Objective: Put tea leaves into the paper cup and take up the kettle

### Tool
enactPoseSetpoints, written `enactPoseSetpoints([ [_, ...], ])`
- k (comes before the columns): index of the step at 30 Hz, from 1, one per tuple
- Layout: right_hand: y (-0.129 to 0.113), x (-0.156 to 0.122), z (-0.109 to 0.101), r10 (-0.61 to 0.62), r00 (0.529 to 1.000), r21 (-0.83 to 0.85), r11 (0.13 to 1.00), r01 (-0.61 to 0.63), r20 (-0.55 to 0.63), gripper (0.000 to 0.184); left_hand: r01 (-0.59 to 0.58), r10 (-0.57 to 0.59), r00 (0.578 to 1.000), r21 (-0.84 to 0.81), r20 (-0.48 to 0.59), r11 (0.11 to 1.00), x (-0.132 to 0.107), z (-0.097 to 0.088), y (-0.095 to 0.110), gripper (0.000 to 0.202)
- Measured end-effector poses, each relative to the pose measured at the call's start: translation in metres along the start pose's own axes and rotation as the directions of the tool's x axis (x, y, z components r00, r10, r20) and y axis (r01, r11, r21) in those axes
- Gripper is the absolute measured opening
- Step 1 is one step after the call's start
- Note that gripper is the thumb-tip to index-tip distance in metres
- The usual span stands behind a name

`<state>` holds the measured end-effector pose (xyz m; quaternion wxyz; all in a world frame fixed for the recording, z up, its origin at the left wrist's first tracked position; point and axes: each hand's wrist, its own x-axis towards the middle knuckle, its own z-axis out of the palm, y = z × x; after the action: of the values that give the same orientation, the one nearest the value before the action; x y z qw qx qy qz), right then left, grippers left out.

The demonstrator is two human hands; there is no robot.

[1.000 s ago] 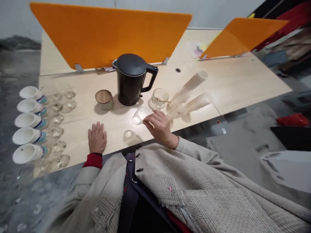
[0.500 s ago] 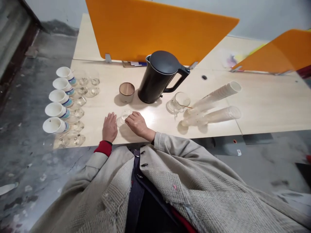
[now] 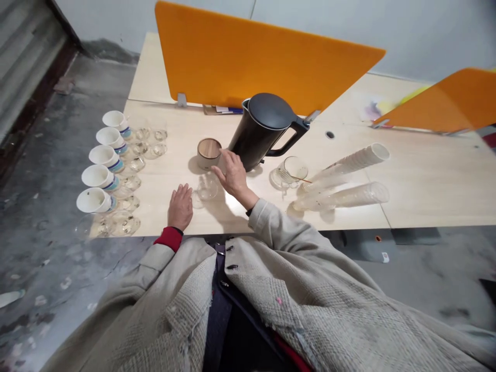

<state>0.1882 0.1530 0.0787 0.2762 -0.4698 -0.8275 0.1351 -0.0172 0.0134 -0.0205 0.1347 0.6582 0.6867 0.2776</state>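
Observation:
My left hand [image 3: 181, 207] lies flat on the table near its front edge, fingers stretched out and holding nothing. Just to its right stands a clear cup [image 3: 208, 187], see-through and hard to outline. My right hand [image 3: 233, 178] is over the table beyond the cup, its thumb apart from the fingers and nothing in it. Its fingertips reach the right side of a small pale canister with a wooden lid [image 3: 209, 149]; whether they touch it I cannot tell. A black electric kettle [image 3: 258, 132] stands right behind that hand, which covers part of its base.
Patterned paper cups [image 3: 99, 176] and several clear cups [image 3: 129, 182] stand in rows at the left. Right of the kettle are a glass mug [image 3: 292, 173] with a thin stick and two stacks of clear cups [image 3: 358, 194]. An orange divider [image 3: 263, 57] stands behind.
My right hand has left the clear cup and moved up and right towards the canister, its fingers opening. My left hand stays beside the cup. The view has shifted slightly.

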Motion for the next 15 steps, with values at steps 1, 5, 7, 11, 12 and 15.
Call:
enactPoseSetpoints([
  [1,0.002,0.013,0.006,0.019,1.0,0.017,1.0,-0.019,0.011,0.067,-0.001,0.001,1.0,0.0,-0.002,1.0,0.0,0.0,0.0,0.05],
  [5,0.005,0.053,0.032,0.088,0.993,0.061,0.994,-0.093,0.075,0.084,-0.012,0.012,1.0,0.035,0.011,0.999,-0.001,-0.002,0.001,0.05],
  [7,0.004,0.062,0.041,0.117,0.987,0.06,0.99,-0.124,0.106,0.088,-0.02,0.019,1.0,0.049,0.016,0.999,-0.001,-0.003,0.001,0.05],
  [11,0.004,0.063,0.041,0.134,0.985,0.051,0.989,-0.14,0.111,0.087,-0.03,0.029,1.0,0.055,0.012,0.998,-0.002,-0.003,0.002,0.049],
  [12,0.005,0.06,0.039,0.135,0.986,0.048,0.989,-0.14,0.103,0.086,-0.031,0.031,0.999,0.055,0.008,0.998,-0.002,-0.003,0.002,0.049],
  [15,0.012,0.044,0.032,0.142,0.987,0.044,0.988,-0.146,0.079,0.085,-0.026,0.026,1.0,0.048,0.001,0.998,-0.002,-0.002,0.001,0.048],
])
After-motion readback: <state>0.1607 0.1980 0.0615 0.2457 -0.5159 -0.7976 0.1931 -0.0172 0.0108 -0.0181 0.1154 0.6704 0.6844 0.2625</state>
